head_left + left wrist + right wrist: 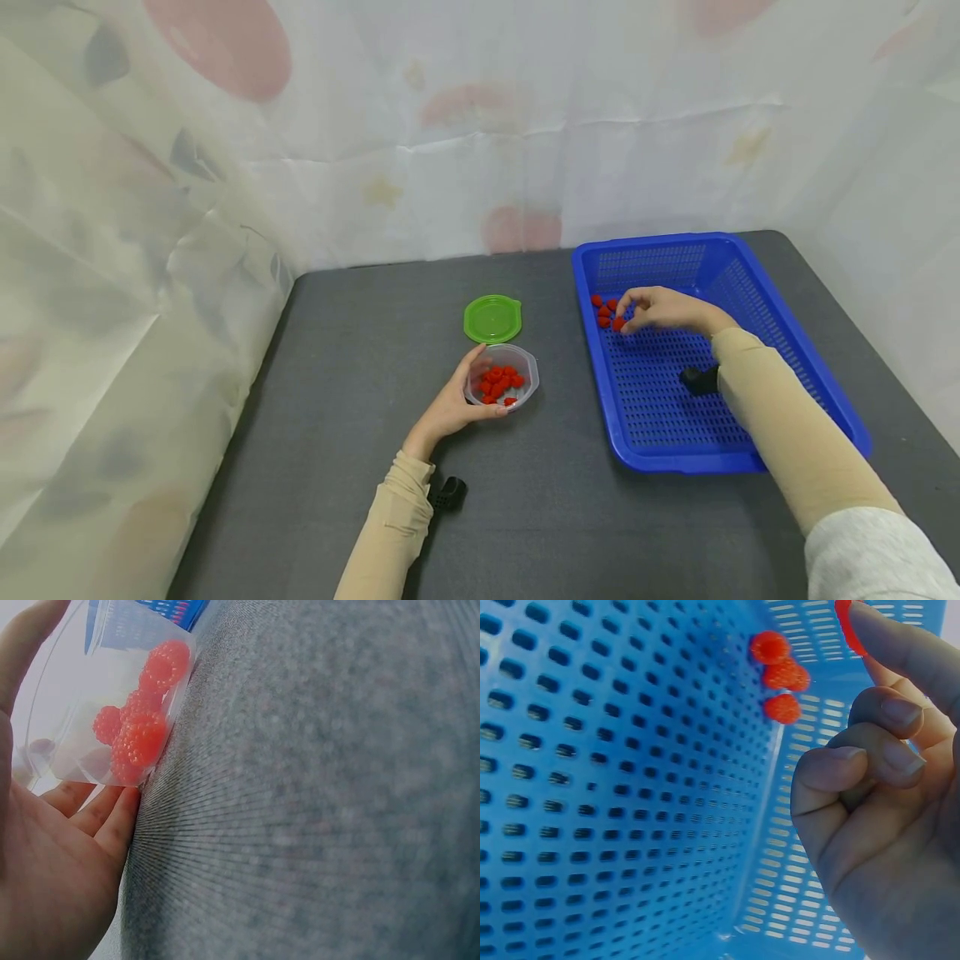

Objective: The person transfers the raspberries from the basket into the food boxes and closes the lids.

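Observation:
My left hand (450, 408) grips a clear plastic tub (531, 379) on the dark table, thumb on the near side and fingers round the far side. Several red raspberries (142, 735) lie at the bottom of the tub. Over the left part of a blue basket, my right hand (660, 308) pinches one raspberry (846, 628) between thumb and forefinger, the other fingers curled in. A few more raspberries (780, 671) sit in the basket close to its left wall, just beyond the fingertips.
The blue perforated basket (618, 450) stands on the right of the table (337, 400). A round green lid (492, 319) lies flat behind the tub. Patterned pale sheets (337, 125) hang along the back and both sides. Each wrist carries a small black camera mount (450, 493).

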The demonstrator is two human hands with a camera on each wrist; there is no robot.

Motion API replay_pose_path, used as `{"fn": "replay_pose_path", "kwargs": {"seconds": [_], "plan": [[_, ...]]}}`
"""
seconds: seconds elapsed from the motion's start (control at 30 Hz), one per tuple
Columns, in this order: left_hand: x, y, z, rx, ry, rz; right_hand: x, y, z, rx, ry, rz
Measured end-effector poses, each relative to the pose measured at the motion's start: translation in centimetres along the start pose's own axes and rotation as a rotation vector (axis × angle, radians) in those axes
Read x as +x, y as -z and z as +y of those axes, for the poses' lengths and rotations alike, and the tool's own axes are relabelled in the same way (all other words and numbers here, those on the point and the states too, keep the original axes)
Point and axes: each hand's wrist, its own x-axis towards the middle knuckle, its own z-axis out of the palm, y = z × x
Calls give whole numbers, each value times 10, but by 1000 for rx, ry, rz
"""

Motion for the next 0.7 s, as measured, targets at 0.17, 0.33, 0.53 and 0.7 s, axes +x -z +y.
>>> {"fn": "replay_pose_path", "kwargs": {"seconds": [0.17, 0.33, 0.53, 0.7], "plan": [[1, 0, -5, 4, 8, 4, -3, 3, -6, 5, 12, 19], [2, -1, -10, 6, 9, 18, -4, 6, -13, -20, 35, 41], [2, -1, -9, 9, 6, 21, -9, 6, -28, -11, 39, 81], [3, -1, -9, 12, -5, 22, -13, 4, -42, -12, 63, 100]]}}
